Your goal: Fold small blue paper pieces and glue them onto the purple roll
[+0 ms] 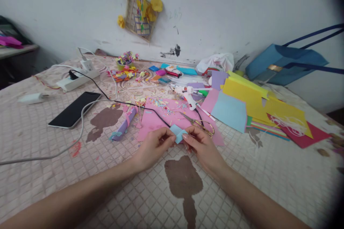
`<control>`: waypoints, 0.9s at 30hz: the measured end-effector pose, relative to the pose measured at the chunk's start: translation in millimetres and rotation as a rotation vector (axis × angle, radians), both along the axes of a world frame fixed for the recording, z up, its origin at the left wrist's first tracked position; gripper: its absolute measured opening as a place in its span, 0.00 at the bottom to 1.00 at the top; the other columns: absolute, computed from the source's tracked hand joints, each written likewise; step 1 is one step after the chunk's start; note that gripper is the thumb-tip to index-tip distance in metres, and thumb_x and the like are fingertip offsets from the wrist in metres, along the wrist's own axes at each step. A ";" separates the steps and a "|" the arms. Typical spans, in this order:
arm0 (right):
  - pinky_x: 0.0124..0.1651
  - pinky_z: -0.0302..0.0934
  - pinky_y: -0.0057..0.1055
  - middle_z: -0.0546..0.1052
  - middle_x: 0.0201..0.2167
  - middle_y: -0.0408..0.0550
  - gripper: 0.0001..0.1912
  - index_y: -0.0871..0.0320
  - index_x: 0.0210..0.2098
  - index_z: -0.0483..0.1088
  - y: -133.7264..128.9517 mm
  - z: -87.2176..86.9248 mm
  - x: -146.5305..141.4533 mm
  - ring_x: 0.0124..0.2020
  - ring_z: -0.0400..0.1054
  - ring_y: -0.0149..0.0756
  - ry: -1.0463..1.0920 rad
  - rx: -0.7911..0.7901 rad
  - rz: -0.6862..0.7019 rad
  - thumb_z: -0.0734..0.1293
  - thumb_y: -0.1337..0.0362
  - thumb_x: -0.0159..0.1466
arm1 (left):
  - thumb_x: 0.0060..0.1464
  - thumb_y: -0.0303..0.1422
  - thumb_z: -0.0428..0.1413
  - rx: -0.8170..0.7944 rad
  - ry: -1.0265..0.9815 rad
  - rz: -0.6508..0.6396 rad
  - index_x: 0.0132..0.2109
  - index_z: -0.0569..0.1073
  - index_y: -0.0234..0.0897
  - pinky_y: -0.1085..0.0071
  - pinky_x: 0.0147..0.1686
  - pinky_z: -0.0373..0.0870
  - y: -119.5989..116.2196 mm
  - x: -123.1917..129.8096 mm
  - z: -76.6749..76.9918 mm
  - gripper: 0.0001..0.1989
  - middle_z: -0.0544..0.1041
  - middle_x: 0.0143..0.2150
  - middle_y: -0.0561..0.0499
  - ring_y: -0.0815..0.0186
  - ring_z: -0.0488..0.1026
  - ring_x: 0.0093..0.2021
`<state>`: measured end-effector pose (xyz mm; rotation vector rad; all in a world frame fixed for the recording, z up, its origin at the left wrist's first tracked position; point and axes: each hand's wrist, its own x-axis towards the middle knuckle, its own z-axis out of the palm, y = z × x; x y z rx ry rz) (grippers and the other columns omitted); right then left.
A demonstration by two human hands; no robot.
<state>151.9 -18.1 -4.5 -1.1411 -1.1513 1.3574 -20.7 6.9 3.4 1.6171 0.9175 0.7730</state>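
A small piece of light blue paper [176, 131] with a crease across it is held up between my two hands. My left hand [157, 145] pinches its left corner between thumb and fingers. On the other side, my right hand [202, 145] grips the right corner the same way. Just beyond the hands lies a pink paper sheet [153, 123] scattered with tiny paper bits. Gold-handled scissors [200, 123] rest on it near my right hand. Behind them stands a white hot glue gun [189, 98]. A rolled purple paper tube [125, 123] lies to the left.
At left are a phone [76, 109], a power strip [77, 79] and loose cables. Coloured paper sheets [236, 94] are stacked at right, before a blue bag [282, 62]. Cut paper flowers [125, 74] and a small flower pot [126, 62] sit at the back.
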 end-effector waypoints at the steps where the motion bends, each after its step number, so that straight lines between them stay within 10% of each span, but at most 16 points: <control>1: 0.24 0.54 0.24 0.65 0.20 0.38 0.08 0.57 0.28 0.67 0.1 0.3 0.0 0.22 0.57 0.26 0.002 0.003 0.003 0.67 0.60 0.59 | 0.56 0.36 0.50 -0.044 -0.033 -0.010 0.35 0.69 0.33 0.74 0.30 0.65 0.3 0.4 0.4 0.10 0.70 0.30 0.52 0.70 0.67 0.31; 11: 0.23 0.53 0.23 0.72 0.23 0.41 0.08 0.58 0.31 0.68 -2.1 0.8 -1.5 0.24 0.63 0.28 0.014 -0.065 0.074 0.68 0.59 0.57 | 0.52 0.42 0.56 -0.560 -0.357 -0.100 0.35 0.68 0.31 0.72 0.32 0.67 2.5 2.5 -1.6 0.16 0.74 0.31 0.49 0.69 0.72 0.31; 27: 0.22 0.57 0.24 0.67 0.29 0.40 0.10 0.55 0.37 0.66 1.0 -0.4 -0.3 0.22 0.61 0.26 0.001 0.043 0.006 0.68 0.62 0.56 | 0.49 0.40 0.59 -0.363 -0.220 -0.040 0.38 0.69 0.31 0.72 0.33 0.67 5.8 0.0 -1.8 0.15 0.74 0.34 0.49 0.68 0.71 0.33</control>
